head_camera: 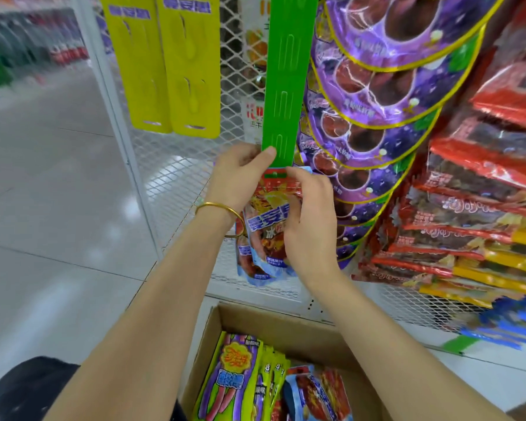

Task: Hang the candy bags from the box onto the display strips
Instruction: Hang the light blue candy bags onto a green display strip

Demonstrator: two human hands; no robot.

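Pinching the green display strip [281, 117] steady with my left hand [240, 174], I grip a red-and-blue candy bag [264, 235] with my right hand [308, 214], hooking its top there; the box [286, 335] waits at six o'clock.

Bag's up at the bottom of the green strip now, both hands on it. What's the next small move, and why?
Probably ease the candy bag up so its hole catches the lowest tab. The left hand pinches the green strip at its bottom end, and the right hand holds the bag's top there; whether it is hooked is hidden.
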